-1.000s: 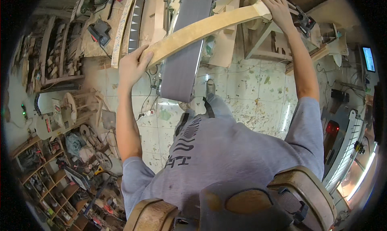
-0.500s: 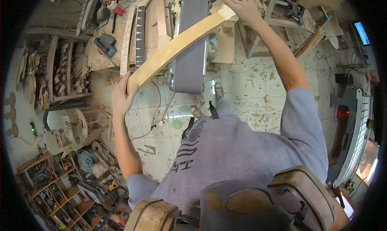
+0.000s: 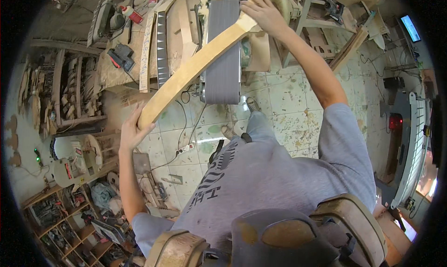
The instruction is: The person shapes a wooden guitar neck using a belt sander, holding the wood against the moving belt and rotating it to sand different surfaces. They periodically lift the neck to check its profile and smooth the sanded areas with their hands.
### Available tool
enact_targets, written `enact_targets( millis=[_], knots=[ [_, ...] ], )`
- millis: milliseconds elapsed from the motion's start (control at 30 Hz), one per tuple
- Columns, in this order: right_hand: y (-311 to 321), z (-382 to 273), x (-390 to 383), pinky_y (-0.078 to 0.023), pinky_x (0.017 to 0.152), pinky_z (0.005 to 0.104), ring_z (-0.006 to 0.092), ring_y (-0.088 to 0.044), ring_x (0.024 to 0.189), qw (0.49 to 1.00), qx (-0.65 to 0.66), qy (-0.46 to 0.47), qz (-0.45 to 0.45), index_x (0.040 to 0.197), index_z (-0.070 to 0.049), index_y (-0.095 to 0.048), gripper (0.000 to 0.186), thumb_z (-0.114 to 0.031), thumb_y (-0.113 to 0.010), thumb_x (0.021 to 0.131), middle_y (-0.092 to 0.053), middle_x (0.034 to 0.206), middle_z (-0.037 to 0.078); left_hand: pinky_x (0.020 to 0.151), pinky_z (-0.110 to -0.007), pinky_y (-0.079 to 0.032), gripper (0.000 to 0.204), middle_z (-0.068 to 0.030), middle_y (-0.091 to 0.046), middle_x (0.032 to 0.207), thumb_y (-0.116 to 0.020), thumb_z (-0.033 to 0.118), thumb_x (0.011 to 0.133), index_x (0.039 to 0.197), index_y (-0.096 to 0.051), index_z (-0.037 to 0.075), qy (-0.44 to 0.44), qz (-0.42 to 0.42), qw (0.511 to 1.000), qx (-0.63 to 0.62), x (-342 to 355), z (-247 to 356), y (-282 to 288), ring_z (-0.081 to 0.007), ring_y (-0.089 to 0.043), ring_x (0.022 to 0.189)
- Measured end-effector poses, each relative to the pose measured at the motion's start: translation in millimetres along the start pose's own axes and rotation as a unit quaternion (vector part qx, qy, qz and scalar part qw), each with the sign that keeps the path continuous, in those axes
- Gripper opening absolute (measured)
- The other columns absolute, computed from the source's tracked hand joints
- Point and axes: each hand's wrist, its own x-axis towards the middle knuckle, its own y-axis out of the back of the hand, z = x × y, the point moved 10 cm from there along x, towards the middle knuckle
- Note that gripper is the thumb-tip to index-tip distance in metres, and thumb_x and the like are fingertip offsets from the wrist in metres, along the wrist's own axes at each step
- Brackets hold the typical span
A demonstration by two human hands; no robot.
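Note:
A long, curved piece of pale wood (image 3: 188, 71) lies slantwise across the grey abrasive belt of a belt sander (image 3: 222, 78). Its near-left end is gripped by my left hand (image 3: 133, 126), thumb on one side and fingers on the other. At the far-right end, where the wood narrows, my right hand (image 3: 265, 16) is wrapped over it. The belt shows both above and below the wood; whether the two are pressed together is hard to tell from above.
Left of the sander, a workbench (image 3: 114, 76) carries wooden strips, a black-and-red power tool (image 3: 121, 57) and a red-and-white bottle (image 3: 132, 14). A cable and power strip (image 3: 185, 148) lie on the tiled floor. A wooden frame (image 3: 302, 15) stands at right.
Both hands have shifted left with the curved wood, the left hand also coming nearer to me. The wood has slid across the belt, and its grip is unchanged.

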Motion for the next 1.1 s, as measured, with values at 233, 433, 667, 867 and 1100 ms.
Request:
enact_targets(
  millis=[233, 433, 667, 867, 1100],
  knots=[
    [-36, 131, -27, -0.033, 0.119, 0.0458, 0.0296, -0.048, 0.139, 0.996, -0.069, 0.037, -0.034, 0.146, -0.018, -0.048, 0.058, -0.012, -0.057, 0.089, -0.049, 0.153, -0.002, 0.118, -0.045, -0.036, 0.083, -0.0180, -0.042, 0.157, -0.072, 0.053, 0.085, 0.149, -0.048, 0.006, -0.020, 0.048, 0.998, -0.046, 106, 79, -29, -0.0372, -0.037, 0.147],
    [-81, 246, -46, -0.030, 0.122, 0.0461, 0.0271, -0.036, 0.148, 0.989, -0.105, 0.026, -0.103, 0.148, -0.019, -0.047, 0.053, -0.013, -0.051, 0.095, -0.044, 0.157, 0.002, 0.121, -0.044, -0.031, 0.085, -0.0191, -0.039, 0.159, -0.069, 0.055, 0.087, 0.148, -0.047, 0.001, -0.053, 0.070, 0.996, 0.018, 193, 150, -48, -0.0360, -0.033, 0.149],
    [-113, 326, -50, -0.030, 0.122, 0.0461, 0.0251, -0.036, 0.149, 0.980, -0.150, 0.034, -0.128, 0.151, -0.023, -0.041, 0.056, -0.015, -0.048, 0.096, -0.038, 0.161, -0.003, 0.122, -0.045, -0.029, 0.081, -0.0206, -0.037, 0.160, -0.070, 0.051, 0.088, 0.147, -0.048, 0.001, -0.039, 0.090, 0.995, 0.005, 246, 205, -66, -0.0380, -0.030, 0.150],
    [-121, 339, -41, -0.029, 0.122, 0.0453, 0.0246, -0.036, 0.149, 0.982, -0.136, 0.044, -0.120, 0.151, -0.022, -0.041, 0.056, -0.015, -0.049, 0.096, -0.039, 0.161, -0.001, 0.120, -0.044, -0.032, 0.080, -0.0187, -0.038, 0.160, -0.071, 0.049, 0.087, 0.147, -0.048, 0.002, -0.023, 0.096, 0.995, 0.002, 255, 217, -71, -0.0351, -0.032, 0.150],
    [-118, 303, -35, -0.028, 0.123, 0.0452, 0.0271, -0.036, 0.148, 0.983, -0.121, 0.033, -0.134, 0.152, -0.017, -0.041, 0.057, -0.014, -0.048, 0.095, -0.039, 0.161, 0.002, 0.119, -0.042, -0.035, 0.084, -0.0166, -0.037, 0.161, -0.071, 0.052, 0.085, 0.151, -0.045, 0.006, -0.007, 0.070, 0.997, -0.002, 231, 187, -60, -0.0337, -0.033, 0.149]
  ],
)
